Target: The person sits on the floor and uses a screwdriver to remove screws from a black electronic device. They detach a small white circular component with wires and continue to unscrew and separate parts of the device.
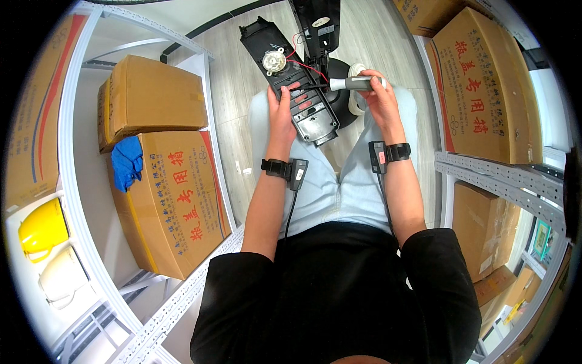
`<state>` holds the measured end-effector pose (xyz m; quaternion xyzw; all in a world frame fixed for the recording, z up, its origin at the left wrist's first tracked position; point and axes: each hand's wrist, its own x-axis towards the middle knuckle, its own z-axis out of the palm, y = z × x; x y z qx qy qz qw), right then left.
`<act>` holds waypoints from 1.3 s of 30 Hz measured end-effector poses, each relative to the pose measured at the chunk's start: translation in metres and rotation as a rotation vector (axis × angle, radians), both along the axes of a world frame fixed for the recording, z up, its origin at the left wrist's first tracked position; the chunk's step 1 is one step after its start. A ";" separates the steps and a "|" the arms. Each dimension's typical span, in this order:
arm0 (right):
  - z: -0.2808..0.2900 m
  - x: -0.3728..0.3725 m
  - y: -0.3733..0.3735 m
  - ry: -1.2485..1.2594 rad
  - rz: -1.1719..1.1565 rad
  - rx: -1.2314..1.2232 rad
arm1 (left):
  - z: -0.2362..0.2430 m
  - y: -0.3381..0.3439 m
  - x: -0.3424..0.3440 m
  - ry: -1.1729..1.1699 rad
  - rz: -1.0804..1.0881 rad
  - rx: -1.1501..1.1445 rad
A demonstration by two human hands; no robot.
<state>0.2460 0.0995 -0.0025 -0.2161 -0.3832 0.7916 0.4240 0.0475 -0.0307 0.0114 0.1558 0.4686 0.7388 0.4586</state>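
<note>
Left hand [282,118] holding a long black plastic housing [290,80] at far centre, right hand [383,104] gripping a grey-and-white screwdriver [353,84], red characters printed on brown cardboard boxes [173,203] left and right (crumpled blue cloth [128,162] draped over one), upright black panel [318,33] beyond.

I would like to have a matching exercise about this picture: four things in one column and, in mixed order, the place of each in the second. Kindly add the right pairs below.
Things
1. screwdriver
2. black panel
3. blue cloth
4. yellow cup

Places
A. draped over a cardboard box
B. in the right hand
C. next to a white cup
D. in the left hand

Right pairs: 1-B, 2-D, 3-A, 4-C
</note>
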 end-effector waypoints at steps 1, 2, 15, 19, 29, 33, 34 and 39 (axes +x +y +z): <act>-0.001 0.000 0.000 0.001 -0.001 -0.004 | 0.000 0.000 0.000 0.003 0.005 -0.004; -0.001 0.001 0.001 -0.003 0.003 -0.002 | 0.001 0.001 0.001 0.006 0.010 -0.008; -0.001 0.001 0.002 0.009 0.008 -0.038 | 0.001 0.000 0.000 -0.017 0.001 -0.006; -0.001 0.003 0.004 0.087 -0.014 -0.064 | 0.000 0.001 -0.001 -0.010 -0.006 -0.004; 0.003 0.003 0.002 0.104 0.017 -0.059 | 0.001 0.000 0.001 0.014 -0.003 -0.001; -0.001 0.003 0.005 0.113 0.032 -0.063 | 0.003 0.000 0.001 0.013 -0.005 -0.007; 0.000 0.003 0.005 0.114 0.035 -0.062 | 0.003 0.000 0.001 0.013 -0.004 -0.014; -0.003 0.004 0.005 0.156 0.002 -0.116 | 0.003 0.000 0.002 0.022 -0.007 -0.019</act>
